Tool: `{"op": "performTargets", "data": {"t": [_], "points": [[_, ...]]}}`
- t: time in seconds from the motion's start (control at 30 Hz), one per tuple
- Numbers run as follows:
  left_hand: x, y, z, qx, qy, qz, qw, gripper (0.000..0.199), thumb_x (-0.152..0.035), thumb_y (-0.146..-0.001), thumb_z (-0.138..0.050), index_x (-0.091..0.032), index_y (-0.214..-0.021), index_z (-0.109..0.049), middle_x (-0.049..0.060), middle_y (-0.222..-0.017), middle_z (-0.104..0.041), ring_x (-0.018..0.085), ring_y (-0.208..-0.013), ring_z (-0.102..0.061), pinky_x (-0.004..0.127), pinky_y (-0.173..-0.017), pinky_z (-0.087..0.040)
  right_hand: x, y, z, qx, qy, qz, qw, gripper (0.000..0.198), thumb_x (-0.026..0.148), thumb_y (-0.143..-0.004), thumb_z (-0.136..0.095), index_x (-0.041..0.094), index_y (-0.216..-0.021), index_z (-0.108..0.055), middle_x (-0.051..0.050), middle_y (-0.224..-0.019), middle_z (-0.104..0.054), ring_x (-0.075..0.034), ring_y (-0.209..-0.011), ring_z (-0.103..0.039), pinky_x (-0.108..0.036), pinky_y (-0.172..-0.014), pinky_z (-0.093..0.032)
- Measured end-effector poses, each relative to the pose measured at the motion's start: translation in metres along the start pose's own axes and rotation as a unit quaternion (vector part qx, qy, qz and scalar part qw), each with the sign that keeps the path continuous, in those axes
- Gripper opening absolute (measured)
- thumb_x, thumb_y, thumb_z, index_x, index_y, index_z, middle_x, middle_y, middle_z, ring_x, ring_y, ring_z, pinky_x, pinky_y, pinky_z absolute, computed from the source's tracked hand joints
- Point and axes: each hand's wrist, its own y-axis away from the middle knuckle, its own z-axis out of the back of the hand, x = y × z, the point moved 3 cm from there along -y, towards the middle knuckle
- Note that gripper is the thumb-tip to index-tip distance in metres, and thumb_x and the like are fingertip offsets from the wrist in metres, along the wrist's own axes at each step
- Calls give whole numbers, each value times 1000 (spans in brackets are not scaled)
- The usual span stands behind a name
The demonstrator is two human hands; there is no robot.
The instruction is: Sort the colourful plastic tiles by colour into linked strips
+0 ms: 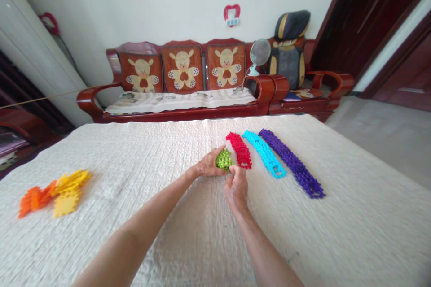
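Note:
My left hand (213, 163) is closed round the far and left sides of a small stack of green interlocking tiles (223, 160), thumb and fingers on its edges. My right hand (237, 184) pinches the near right corner of that same green stack, its fingers curled. Just right of the stack lies a row of red tiles (239, 149) with notched edges. Beyond it run a longer light blue row (264, 153) and a still longer purple row (292, 161), both slanting toward the near right.
On the left lie loose orange tiles (35, 199) and yellow tiles (69, 190) in an overlapping pile. Everything rests on a table with a quilted cream cloth (134, 152). Behind stand a wooden sofa (182, 114), a small fan (260, 53) and a chair with a massage cushion (288, 65).

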Motion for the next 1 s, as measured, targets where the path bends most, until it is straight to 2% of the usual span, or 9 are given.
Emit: {"op": "performTargets", "data": {"t": [0.17, 0.3, 0.4, 0.53, 0.67, 0.77, 0.87, 0.93, 1.0], "points": [[-1, 2, -11, -80, -14, -6, 997, 90, -31, -60, -75, -13, -142, -40, 13, -122, -58, 26, -107, -58, 39, -96, -47, -1, -3, 0, -4, -12, -11, 1000, 32, 11, -72, -41, 18, -100, -54, -10, -95, -61, -24, -92, -57, -39, -84, -47], [2, 22, 6, -132, 24, 60, 989, 91, -31, -59, -77, -12, -141, -42, 14, -127, -58, 27, -114, -57, 40, -101, -45, -1, -6, 3, 18, -8, -31, 999, 32, 17, -70, -41, 16, -99, -55, -12, -94, -61, -25, -90, -58, -40, -83, -47], [13, 56, 43, -189, 58, 112, 974, 93, -32, -58, -79, -11, -141, -42, 15, -130, -57, 29, -118, -55, 42, -104, -42, 0, -9, 6, 62, 13, -46, 997, 34, 23, -68, -42, 15, -97, -57, -14, -92, -61, -27, -89, -57, -41, -83, -46], [46, 131, 124, -320, 35, 173, 931, 92, -30, -57, -81, -14, -140, -44, 14, -126, -60, 30, -116, -55, 45, -104, -40, 3, -15, 7, 112, 61, -42, 991, 40, 31, -68, -42, 12, -99, -58, -16, -94, -61, -31, -93, -55, -44, -86, -43], [78, 228, 217, -448, -95, 266, 848, 84, -28, -61, -79, -16, -137, -46, 14, -124, -58, 29, -115, -54, 43, -101, -41, 9, -19, 9, 167, 98, -53, 980, 45, 36, -70, -39, 12, -103, -58, -18, -98, -61, -33, -96, -55, -45, -85, -43], [96, 295, 269, -488, -161, 417, 749, 75, -32, -65, -77, -15, -131, -48, 12, -120, -57, 26, -112, -55, 36, -95, -42, 14, -19, 11, 189, 124, -63, 972, 44, 37, -70, -39, 13, -102, -58, -18, -100, -61, -34, -98, -54, -46, -85, -44], [108, 344, 299, -517, -163, 480, 689, 76, -32, -70, -73, -9, -134, -40, 16, -125, -53, 28, -117, -51, 36, -96, -40, 16, -19, 11, 196, 137, -65, 969, 42, 37, -71, -39, 15, -101, -57, -17, -100, -60, -33, -98, -55, -46, -85, -44], [114, 371, 307, -541, -150, 554, 615, 80, -34, -72, -71, -9, -138, -33, 19, -129, -50, 29, -121, -50, 36, -97, -40, 15, -20, 10, 199, 139, -68, 968, 42, 38, -71, -39, 16, -101, -57, -16, -101, -60, -33, -99, -54, -45, -86, -44], [116, 390, 306, -553, -137, 604, 557, 83, -38, -75, -67, -6, -141, -27, 24, -134, -45, 33, -124, -48, 38, -96, -42, 11, -20, 7, 199, 143, -74, 967, 42, 38, -71, -38, 17, -101, -58, -15, -101, -60, -33, -98, -55, -45, -85, -44]]}}
